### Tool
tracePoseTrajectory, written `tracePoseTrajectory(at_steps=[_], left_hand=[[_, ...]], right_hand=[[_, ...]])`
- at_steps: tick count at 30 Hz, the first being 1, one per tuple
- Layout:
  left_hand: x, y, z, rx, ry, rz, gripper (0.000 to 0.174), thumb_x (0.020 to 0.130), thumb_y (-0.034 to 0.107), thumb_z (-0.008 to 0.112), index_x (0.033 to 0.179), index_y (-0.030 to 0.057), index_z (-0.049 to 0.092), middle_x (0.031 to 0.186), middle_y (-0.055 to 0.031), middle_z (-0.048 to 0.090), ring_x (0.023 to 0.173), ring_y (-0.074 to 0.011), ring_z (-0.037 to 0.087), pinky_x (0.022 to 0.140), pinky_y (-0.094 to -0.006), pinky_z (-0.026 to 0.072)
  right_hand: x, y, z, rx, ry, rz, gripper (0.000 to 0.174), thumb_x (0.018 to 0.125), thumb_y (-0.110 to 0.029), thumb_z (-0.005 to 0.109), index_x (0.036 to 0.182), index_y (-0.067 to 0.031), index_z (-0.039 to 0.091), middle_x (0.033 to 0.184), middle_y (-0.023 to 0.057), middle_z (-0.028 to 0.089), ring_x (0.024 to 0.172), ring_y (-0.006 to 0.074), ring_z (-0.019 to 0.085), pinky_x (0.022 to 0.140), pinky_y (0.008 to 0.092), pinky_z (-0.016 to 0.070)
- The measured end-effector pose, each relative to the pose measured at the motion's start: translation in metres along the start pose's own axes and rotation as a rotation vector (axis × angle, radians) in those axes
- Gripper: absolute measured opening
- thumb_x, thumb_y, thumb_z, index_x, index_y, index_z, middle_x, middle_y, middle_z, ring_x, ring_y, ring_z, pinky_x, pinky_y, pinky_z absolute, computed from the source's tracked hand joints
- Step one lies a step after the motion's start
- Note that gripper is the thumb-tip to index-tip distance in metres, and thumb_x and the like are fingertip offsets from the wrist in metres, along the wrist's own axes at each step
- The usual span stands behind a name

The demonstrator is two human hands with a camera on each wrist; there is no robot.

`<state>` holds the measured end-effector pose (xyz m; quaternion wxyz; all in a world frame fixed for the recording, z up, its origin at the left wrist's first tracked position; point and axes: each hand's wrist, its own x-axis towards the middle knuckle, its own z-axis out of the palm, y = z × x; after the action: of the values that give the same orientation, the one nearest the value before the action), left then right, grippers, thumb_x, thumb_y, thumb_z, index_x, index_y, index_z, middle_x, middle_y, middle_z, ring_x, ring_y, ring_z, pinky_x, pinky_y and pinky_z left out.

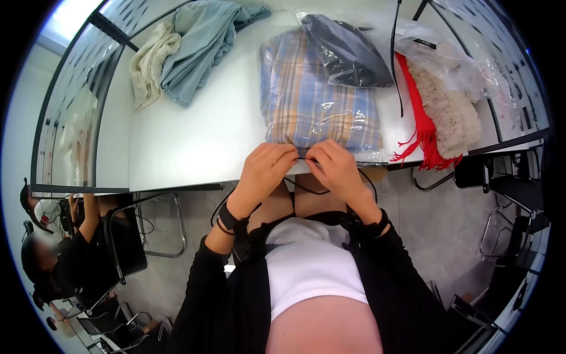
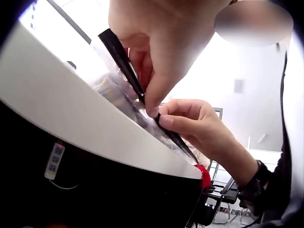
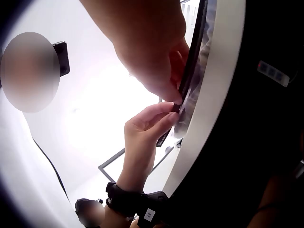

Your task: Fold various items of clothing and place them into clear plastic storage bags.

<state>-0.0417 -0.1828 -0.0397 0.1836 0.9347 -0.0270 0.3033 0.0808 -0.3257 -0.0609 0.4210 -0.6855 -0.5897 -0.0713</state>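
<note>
A clear plastic bag (image 1: pixel 318 94) with a folded blue, tan and white plaid garment inside lies at the table's front edge. Along its near opening runs a black edge strip (image 2: pixel 119 57), also visible in the right wrist view as a dark band (image 3: pixel 194 61). My left hand (image 1: pixel 268 168) pinches this strip between thumb and fingertips. Close beside it, my right hand (image 1: pixel 335 168) pinches the same strip, so the fingertips of both hands nearly meet. In the left wrist view the strip extends past both hands.
A dark garment in clear plastic (image 1: pixel 348 53) lies on the plaid bag. Blue-grey cloth (image 1: pixel 197 47) and cream cloth (image 1: pixel 152 62) lie at the back left. A red fringed scarf (image 1: pixel 421 118) and beige fluffy cloth (image 1: pixel 451 112) are at right. The white table (image 1: pixel 188 141) has black-framed side panels.
</note>
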Motion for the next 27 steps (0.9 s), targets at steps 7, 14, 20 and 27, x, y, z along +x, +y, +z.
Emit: tracePoseTrajectory(at_steps=[7, 14, 20, 27], left_hand=[[-0.003, -0.002, 0.003, -0.031, -0.015, -0.063, 0.014, 0.072, 0.006, 0.070, 0.085, 0.0045, 0.064, 0.088, -0.0034, 0.064, 0.077, -0.0220, 0.060, 0.068, -0.0323, 0.0480], [-0.002, -0.004, 0.006, -0.022, 0.012, -0.024, 0.015, 0.069, 0.007, 0.071, 0.081, 0.0046, 0.062, 0.085, -0.0025, 0.061, 0.073, -0.0199, 0.058, 0.065, -0.0319, 0.0466], [-0.002, -0.003, 0.005, -0.012, 0.025, 0.004, 0.011, 0.071, 0.007, 0.071, 0.080, 0.0058, 0.064, 0.082, -0.0012, 0.064, 0.070, -0.0184, 0.058, 0.064, -0.0301, 0.0446], [-0.002, -0.001, 0.004, -0.003, 0.031, -0.009, 0.011, 0.071, 0.007, 0.070, 0.080, 0.0055, 0.064, 0.083, -0.0014, 0.064, 0.072, -0.0186, 0.059, 0.065, -0.0304, 0.0446]], right_hand=[[0.000, 0.001, -0.006, 0.025, -0.039, 0.032, 0.018, 0.069, -0.006, 0.070, 0.082, -0.0049, 0.058, 0.081, 0.0059, 0.055, 0.074, 0.0231, 0.056, 0.062, 0.0324, 0.0471], [-0.002, 0.007, -0.010, 0.013, -0.049, -0.019, 0.018, 0.069, -0.007, 0.071, 0.082, -0.0044, 0.059, 0.081, 0.0053, 0.055, 0.075, 0.0221, 0.056, 0.063, 0.0316, 0.0472], [-0.004, 0.007, -0.005, 0.014, 0.001, -0.069, 0.018, 0.069, -0.006, 0.071, 0.084, -0.0042, 0.060, 0.082, 0.0050, 0.056, 0.073, 0.0210, 0.056, 0.060, 0.0314, 0.0453], [-0.001, 0.006, 0.000, 0.023, 0.037, -0.090, 0.016, 0.069, -0.006, 0.071, 0.081, -0.0037, 0.061, 0.080, 0.0049, 0.056, 0.070, 0.0211, 0.056, 0.059, 0.0311, 0.0452]])
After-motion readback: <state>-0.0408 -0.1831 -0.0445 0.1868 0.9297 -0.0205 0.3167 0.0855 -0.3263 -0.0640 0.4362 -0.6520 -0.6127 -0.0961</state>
